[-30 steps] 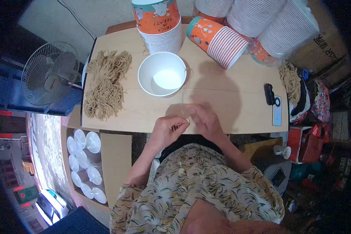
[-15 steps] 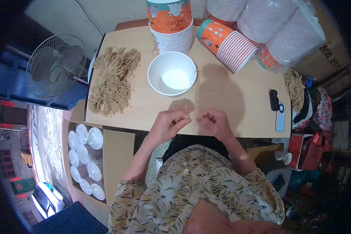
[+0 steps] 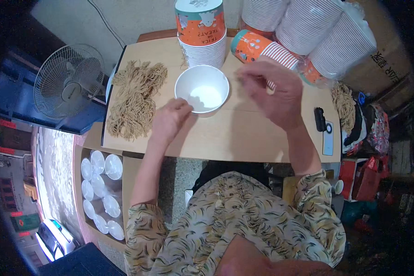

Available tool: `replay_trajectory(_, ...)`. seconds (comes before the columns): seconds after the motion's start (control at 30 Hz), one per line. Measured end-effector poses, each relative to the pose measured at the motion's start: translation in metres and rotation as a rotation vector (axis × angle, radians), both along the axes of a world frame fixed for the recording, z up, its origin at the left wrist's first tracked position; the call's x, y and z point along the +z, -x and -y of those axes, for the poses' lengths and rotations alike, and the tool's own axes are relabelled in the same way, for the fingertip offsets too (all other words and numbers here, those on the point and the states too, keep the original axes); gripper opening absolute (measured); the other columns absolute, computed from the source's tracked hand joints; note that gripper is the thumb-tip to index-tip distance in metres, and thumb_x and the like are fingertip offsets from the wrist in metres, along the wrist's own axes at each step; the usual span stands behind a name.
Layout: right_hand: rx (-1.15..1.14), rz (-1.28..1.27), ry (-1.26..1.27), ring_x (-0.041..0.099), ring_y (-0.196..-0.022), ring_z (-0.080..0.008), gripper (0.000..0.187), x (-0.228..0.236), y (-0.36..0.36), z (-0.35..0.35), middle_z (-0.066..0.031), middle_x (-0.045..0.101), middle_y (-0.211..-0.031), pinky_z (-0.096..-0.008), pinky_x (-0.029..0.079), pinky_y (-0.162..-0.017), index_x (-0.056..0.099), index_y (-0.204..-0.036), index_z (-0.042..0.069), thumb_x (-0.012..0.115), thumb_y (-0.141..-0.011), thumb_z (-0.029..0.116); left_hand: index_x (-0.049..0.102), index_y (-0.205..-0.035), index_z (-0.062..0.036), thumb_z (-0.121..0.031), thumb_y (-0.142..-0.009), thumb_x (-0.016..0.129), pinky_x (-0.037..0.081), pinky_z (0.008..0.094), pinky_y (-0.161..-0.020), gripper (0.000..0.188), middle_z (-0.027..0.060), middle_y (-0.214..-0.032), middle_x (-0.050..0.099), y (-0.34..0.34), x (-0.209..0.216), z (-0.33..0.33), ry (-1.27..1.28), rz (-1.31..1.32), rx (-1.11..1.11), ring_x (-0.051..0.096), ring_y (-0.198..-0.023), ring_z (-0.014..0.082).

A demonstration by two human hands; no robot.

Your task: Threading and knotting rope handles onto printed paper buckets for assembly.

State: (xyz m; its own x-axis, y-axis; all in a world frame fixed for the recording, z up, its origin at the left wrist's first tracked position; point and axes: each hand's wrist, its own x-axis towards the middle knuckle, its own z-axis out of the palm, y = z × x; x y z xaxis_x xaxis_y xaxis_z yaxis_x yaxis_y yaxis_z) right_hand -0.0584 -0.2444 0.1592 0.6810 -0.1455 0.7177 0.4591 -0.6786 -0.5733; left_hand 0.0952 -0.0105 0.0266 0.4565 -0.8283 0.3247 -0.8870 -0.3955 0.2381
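Note:
A white paper bucket (image 3: 202,94) stands on the table, its open mouth facing up. My left hand (image 3: 169,120) is closed at its near left rim, fingertips pinching the edge. My right hand (image 3: 278,96) is raised to the right of the bucket, over the table. Its fingers are curled together, and whatever they hold is too small or hidden to make out. Left of the bucket lies a pile of tan cords (image 3: 135,103). Behind it rises an upside-down stack of orange and white paper buckets (image 3: 201,39).
An orange stack of buckets (image 3: 250,46) lies on its side, beside wrapped bucket stacks (image 3: 308,27). A phone (image 3: 328,140) and a black object (image 3: 319,119) lie at the right edge. A fan (image 3: 69,83) stands left; a carton (image 3: 133,184) holds several bagged buckets below.
My hands have parted from their pinch at the table's front. The left has gone to the bucket's rim; the right has risen and moved away to the right.

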Motion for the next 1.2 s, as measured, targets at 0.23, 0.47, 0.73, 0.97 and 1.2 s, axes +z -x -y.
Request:
replay_trajectory(0.23,0.143,-0.102,-0.033,0.061,-0.074,-0.0096,0.01,-0.002,-0.007,-0.023,-0.0053,0.066,-0.084,-0.0241,0.051,-0.064,0.07,-0.096,0.0,0.071,-0.086,-0.001,0.073,-0.101,-0.0129,-0.013,-0.081,0.073,0.058,0.0341,-0.072,0.02,-0.0001,-0.105,0.071,0.012,0.006,0.0,0.022,0.023,0.085,0.068,-0.091,0.0211)
replay_trajectory(0.47,0.068,0.045,-0.176,0.067,-0.074,-0.0144,0.011,-0.019,-0.017,-0.031,-0.0077,0.069,-0.082,-0.0285,0.053,-0.065,0.067,-0.098,-0.001,0.069,-0.089,0.005,0.075,-0.099,-0.0081,-0.015,-0.083,0.077,0.051,0.0319,-0.062,0.017,0.004,-0.091,0.072,-0.003,0.001,-0.018,0.23,-0.391,0.029,0.065,-0.071,0.0214)
replay_trajectory(0.73,-0.043,-0.06,-0.021,0.065,-0.066,-0.0275,0.007,-0.098,-0.051,-0.035,-0.0108,0.066,-0.078,-0.0378,0.052,-0.062,0.063,-0.095,0.004,0.066,-0.089,0.006,0.074,-0.102,-0.0035,-0.017,-0.089,0.075,0.04,0.0216,-0.057,0.018,-0.0037,-0.069,0.061,0.02,0.022,-0.024,0.275,-0.967,0.036,0.049,-0.063,0.0026)
replay_trajectory(0.97,-0.081,-0.264,-0.312,0.059,-0.069,-0.0072,0.003,-0.141,-0.051,-0.041,-0.0015,0.064,-0.075,-0.0248,0.048,-0.063,0.063,-0.095,0.0,0.063,-0.092,0.001,0.072,-0.105,-0.0009,-0.01,-0.093,0.07,0.048,0.0204,-0.06,0.015,-0.0006,-0.078,0.068,0.04,0.028,-0.014,0.348,-1.412,0.107,0.06,-0.066,0.0026)
replay_trajectory(1.2,-0.022,-0.234,-0.252,0.057,-0.069,-0.0071,0.004,-0.12,-0.031,-0.036,0.0006,0.064,-0.075,-0.0248,0.047,-0.063,0.067,-0.092,0.0,0.066,-0.09,0.003,0.07,-0.103,0.0007,-0.004,-0.089,0.071,0.055,0.028,-0.064,0.015,0.0066,-0.087,0.071,0.054,0.013,-0.018,0.412,-1.063,0.02,0.068,-0.069,0.0139)
